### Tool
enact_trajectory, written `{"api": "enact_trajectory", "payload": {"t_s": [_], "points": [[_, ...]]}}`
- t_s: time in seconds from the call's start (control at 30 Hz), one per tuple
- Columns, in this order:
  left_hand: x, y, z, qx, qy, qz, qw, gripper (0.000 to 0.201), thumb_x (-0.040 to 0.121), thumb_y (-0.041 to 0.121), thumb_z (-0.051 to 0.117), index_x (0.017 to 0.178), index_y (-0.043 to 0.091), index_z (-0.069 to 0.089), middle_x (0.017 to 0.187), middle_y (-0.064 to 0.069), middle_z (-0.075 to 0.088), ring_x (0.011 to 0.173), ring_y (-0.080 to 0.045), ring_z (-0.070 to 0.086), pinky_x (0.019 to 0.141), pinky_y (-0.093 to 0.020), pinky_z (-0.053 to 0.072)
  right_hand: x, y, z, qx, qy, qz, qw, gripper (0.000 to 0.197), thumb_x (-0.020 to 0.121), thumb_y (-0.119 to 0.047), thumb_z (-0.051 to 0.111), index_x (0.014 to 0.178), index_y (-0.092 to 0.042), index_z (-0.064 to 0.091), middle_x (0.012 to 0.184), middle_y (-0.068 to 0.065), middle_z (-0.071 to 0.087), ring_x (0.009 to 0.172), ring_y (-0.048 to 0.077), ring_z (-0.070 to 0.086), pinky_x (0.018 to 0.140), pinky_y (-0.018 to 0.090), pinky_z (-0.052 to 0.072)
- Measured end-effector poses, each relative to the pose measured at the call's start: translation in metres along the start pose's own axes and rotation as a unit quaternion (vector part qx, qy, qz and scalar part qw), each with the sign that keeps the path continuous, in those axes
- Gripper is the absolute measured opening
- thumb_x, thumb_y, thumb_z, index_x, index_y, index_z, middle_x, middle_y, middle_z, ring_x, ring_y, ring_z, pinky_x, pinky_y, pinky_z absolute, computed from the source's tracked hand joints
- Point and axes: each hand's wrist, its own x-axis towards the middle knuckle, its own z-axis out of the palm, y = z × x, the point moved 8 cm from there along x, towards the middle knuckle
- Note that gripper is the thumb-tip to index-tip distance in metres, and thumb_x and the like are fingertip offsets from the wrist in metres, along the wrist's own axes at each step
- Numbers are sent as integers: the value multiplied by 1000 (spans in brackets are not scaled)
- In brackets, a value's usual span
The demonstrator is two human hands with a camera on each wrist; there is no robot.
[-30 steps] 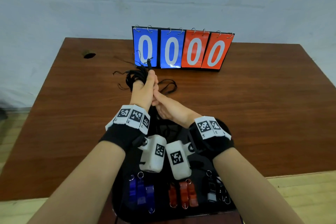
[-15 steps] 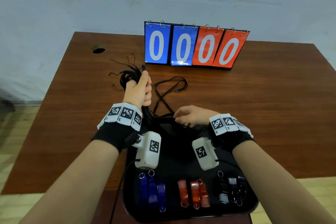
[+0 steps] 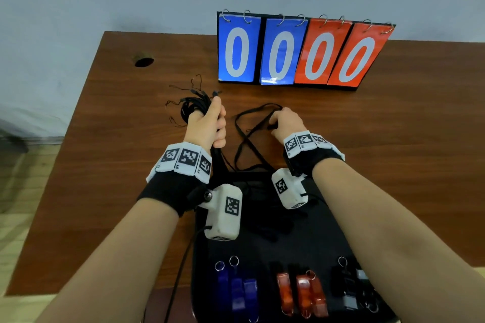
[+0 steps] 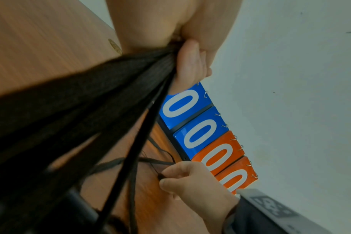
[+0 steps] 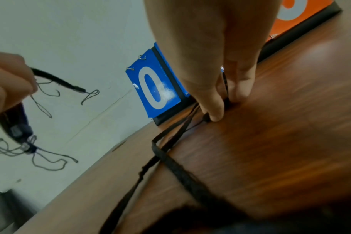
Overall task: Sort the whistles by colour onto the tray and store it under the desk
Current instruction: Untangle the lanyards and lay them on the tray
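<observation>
My left hand (image 3: 207, 123) grips the bundled black woven lanyards (image 3: 195, 103); my right hand (image 3: 284, 122) (nearer) pinches the last loose black lanyard (image 3: 246, 136), lying counter-flat toward the tray.

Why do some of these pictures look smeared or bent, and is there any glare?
Head view: sharp, but the wide lens bows the desk edges; the blue scoreboard cards show glare at the bottom. Left wrist view: the black lanyards near the lens are blurred and dark. Right wrist view: the desk foreground smears; the blue card carries a white glare patch.
</observation>
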Motion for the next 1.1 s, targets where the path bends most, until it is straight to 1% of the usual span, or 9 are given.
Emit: {"api": "enact_trajectory", "payload": {"t_s": [0.1, 0.23, 0.4, 0.5, 0.67, 0.83, 0.97, 1.03, 1.1], "points": [[5, -5, 9, 7, -12, -7, 1000, 39, 98, 32, 38, 64, 15, 39, 29, 11, 27, 24, -2, 20, 32, -11, 17, -2, 1, -4, -3, 23, -5, 1000, 21, 90, -8, 54, 109, -8, 63, 127, 13, 51, 115, 31, 52, 94, 35, 45], [8, -9, 19, 10, -18, -6, 1000, 38, 99, 31, 38, 65, 14, 41, 29, 11, 28, 23, -2, 21, 31, -11, 18, -11, 2, -11, -20, 36, -26, 999, 23, 91, -13, 52, 112, -14, 63, 125, 10, 58, 116, 28, 53, 89, 35, 44], [6, -8, 36, 63, -29, 15, 998, 37, 98, 30, 39, 64, 14, 43, 29, 11, 29, 24, -3, 20, 31, -12, 18, -25, -23, -33, -202, 89, -100, 970, 33, 89, -6, 49, 121, -12, 54, 124, 10, 55, 121, 29, 42, 96, 36, 36], [-2, -8, 48, 93, -34, 29, 995, 38, 97, 30, 40, 63, 14, 44, 30, 9, 30, 23, -2, 21, 31, -14, 19, -38, -36, -48, -245, 124, -130, 953, 34, 89, -7, 49, 123, -10, 51, 125, 9, 54, 122, 29, 42, 99, 36, 33], [-18, -5, 58, 159, -10, 93, 983, 41, 97, 28, 43, 58, 18, 47, 46, 3, 36, 33, -6, 31, 44, -22, 26, -63, -39, -58, -249, 131, -140, 949, 31, 90, -9, 50, 120, -11, 50, 120, 8, 59, 119, 28, 45, 98, 37, 32], [-37, -7, 73, 161, -4, 126, 979, 40, 96, 28, 44, 58, 17, 50, 50, 2, 40, 44, -10, 36, 49, -22, 29, -91, -34, -66, -167, 159, -158, 960, 22, 93, -13, 44, 113, -12, 54, 113, 7, 64, 112, 27, 50, 94, 35, 33], [-47, -10, 82, 186, -12, 144, 972, 39, 95, 27, 45, 60, 11, 47, 52, -1, 40, 50, -15, 41, 52, -17, 37, -109, -24, -74, 6, 154, -173, 973, 22, 93, -17, 47, 110, -12, 61, 106, 6, 68, 101, 24, 59, 88, 32, 40], [-52, -12, 88, 157, -29, 146, 976, 20, 95, 20, 47, 79, 11, 55, 57, 3, 41, 60, -17, 44, 64, -21, 40, -110, -14, -73, 147, 128, -156, 968, 21, 91, -13, 50, 106, -11, 63, 105, 6, 70, 99, 21, 63, 88, 33, 48], [-57, -13, 93, 116, -32, 139, 983, 11, 95, 16, 47, 96, 11, 56, 56, 3, 40, 50, -10, 44, 57, -22, 40, -112, -3, -71, 251, 114, -130, 952, 15, 90, -10, 52, 100, -11, 63, 103, 6, 70, 94, 16, 64, 86, 30, 52]]}}
